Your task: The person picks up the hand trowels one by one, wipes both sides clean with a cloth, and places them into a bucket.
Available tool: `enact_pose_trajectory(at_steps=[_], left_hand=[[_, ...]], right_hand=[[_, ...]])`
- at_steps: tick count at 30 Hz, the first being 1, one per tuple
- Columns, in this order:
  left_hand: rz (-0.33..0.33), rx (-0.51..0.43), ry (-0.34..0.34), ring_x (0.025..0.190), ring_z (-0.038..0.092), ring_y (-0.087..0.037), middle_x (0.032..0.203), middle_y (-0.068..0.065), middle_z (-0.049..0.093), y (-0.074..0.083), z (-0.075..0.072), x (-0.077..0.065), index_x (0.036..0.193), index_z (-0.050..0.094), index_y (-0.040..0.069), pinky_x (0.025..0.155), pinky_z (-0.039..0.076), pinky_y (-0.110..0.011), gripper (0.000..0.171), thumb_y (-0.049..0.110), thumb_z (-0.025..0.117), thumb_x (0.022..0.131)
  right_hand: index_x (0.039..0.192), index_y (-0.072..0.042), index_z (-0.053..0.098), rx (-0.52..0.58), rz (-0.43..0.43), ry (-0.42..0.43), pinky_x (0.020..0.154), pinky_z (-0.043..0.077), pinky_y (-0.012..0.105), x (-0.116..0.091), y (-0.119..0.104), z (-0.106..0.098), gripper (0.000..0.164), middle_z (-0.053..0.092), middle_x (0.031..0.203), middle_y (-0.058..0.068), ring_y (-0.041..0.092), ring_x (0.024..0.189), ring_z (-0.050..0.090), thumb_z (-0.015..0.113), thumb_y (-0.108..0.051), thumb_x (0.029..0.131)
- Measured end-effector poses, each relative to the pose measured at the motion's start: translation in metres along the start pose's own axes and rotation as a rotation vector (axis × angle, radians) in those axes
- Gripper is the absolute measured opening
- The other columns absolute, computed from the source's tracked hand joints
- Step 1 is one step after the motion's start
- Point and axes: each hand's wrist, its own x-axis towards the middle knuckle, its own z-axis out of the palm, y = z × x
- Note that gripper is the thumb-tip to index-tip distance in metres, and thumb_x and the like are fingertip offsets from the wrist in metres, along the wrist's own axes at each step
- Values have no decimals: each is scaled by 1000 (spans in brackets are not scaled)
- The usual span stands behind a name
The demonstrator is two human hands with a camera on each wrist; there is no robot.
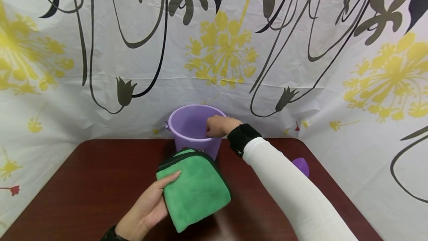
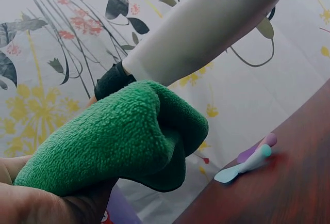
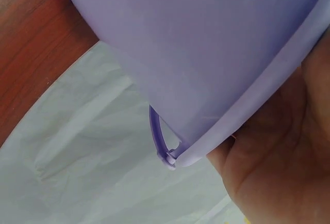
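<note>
A folded green cloth (image 1: 197, 189) with dark edging, thick and fluffy, is gripped by my left hand (image 1: 150, 202). The thumb lies over its face. In the left wrist view the cloth (image 2: 108, 141) bulges above the palm. Behind it stands a lilac bucket (image 1: 180, 137), upright on the table. My right hand (image 1: 219, 125) reaches over the bucket's right rim, with its fingers down inside. The right wrist view has the palm (image 3: 278, 162) beside the rim and the bucket's outer wall (image 3: 180, 43); that wall hides the fingers.
On the right of the dark red table (image 1: 117, 181) lies a purple object (image 1: 301, 166), partly behind my right sleeve. Near it in the left wrist view is a pale teal spoon-shaped thing (image 2: 242, 167). A patterned sheet (image 1: 214, 66) hangs behind the table.
</note>
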Motion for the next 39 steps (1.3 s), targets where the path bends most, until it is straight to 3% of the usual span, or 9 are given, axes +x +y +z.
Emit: enact_pose_trajectory(at_steps=[3, 7, 11, 22, 24, 29, 31, 33, 39], left_hand=[[1, -3, -8, 127, 59, -10, 134, 7, 60, 0, -2, 0, 143, 38, 17, 112, 47, -32, 36, 25, 46, 109], [-4, -3, -8, 127, 59, -10, 134, 7, 61, 1, -2, -1, 142, 39, 17, 113, 47, -32, 35, 25, 46, 109], [-8, -4, -14, 127, 59, -11, 134, 7, 61, 3, -1, -2, 143, 39, 17, 112, 47, -32, 35, 25, 46, 109], [-18, -8, -33, 127, 60, -12, 135, 7, 61, 4, -4, -2, 143, 40, 18, 112, 48, -33, 34, 26, 45, 109], [-23, -3, -24, 128, 59, -12, 136, 7, 61, 4, -4, -1, 144, 38, 18, 113, 47, -33, 37, 26, 46, 109], [-22, 18, -2, 127, 60, -11, 135, 8, 61, 4, -5, 0, 144, 39, 18, 112, 48, -32, 37, 26, 46, 109], [-20, 23, 4, 127, 60, -11, 134, 8, 62, 5, -5, 0, 142, 42, 18, 112, 48, -32, 35, 26, 46, 109], [-23, 25, 2, 126, 60, -11, 133, 7, 63, 5, -4, 1, 141, 43, 18, 112, 48, -33, 33, 26, 46, 109], [-38, 15, -15, 127, 60, -11, 134, 8, 63, 5, -5, 0, 139, 46, 20, 112, 48, -33, 30, 26, 46, 109]], right_hand=[[56, -21, 45, 25, -18, 13, 56, 24, 23, 1, 2, 0, 45, 30, 56, -8, 7, 54, 25, 61, -21, 99], [63, -18, 58, 64, -33, 37, 57, 30, 22, 1, 6, 1, 38, 40, 59, -8, 7, 56, 33, 60, -21, 100], [89, -11, 78, 110, -47, 80, 64, 40, 22, -3, 12, 1, 26, 58, 69, -7, 6, 63, 47, 59, -22, 102], [110, -16, 78, 277, -99, 431, 78, 55, 28, -23, 20, 29, 21, 77, 98, 0, 8, 83, 67, 61, -25, 102], [110, -16, 78, 352, -78, 504, 78, 56, 28, -29, 20, 35, 21, 79, 98, 1, 12, 88, 72, 61, -26, 102], [98, -20, 79, 533, 26, 754, 66, 49, 27, -51, 13, 54, 21, 78, 100, -1, 19, 75, 68, 61, -29, 102], [100, -20, 79, 539, 78, 854, 66, 48, 27, -62, 10, 65, 20, 77, 105, 0, 17, 71, 65, 62, -29, 102], [106, -16, 78, 539, 114, 921, 72, 53, 27, -72, 7, 76, 19, 77, 107, 2, 13, 82, 69, 64, -28, 100], [107, -12, 77, 486, 220, 972, 80, 58, 39, -96, 7, 103, 19, 75, 105, 4, 19, 96, 70, 66, -25, 99]])
